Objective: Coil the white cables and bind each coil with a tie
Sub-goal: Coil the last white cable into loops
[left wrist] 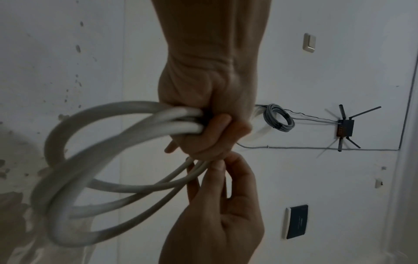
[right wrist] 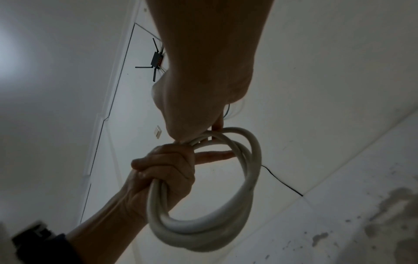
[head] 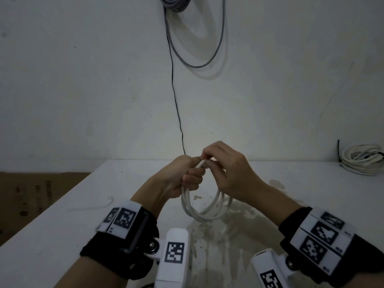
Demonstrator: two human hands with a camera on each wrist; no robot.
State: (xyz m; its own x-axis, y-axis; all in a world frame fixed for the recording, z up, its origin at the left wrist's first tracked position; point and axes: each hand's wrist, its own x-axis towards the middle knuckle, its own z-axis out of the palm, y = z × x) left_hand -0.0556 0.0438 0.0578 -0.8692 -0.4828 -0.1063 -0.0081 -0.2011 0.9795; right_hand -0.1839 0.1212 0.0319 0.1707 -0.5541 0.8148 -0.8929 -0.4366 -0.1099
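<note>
A white cable coil hangs in several loops above the white table. My left hand grips the top of the coil in a fist; the loops sag below it. My right hand pinches the cable strands right beside the left fist, fingers curled over the cable end. In the right wrist view the coil dangles from both hands, with the left hand below the right. A thin white tie lies on the table to the left.
A second white cable bundle lies at the table's far right corner. A grey cable coil and loop hang on the wall, with a thin black wire running down. A cardboard box stands left of the table. Stains mark the tabletop.
</note>
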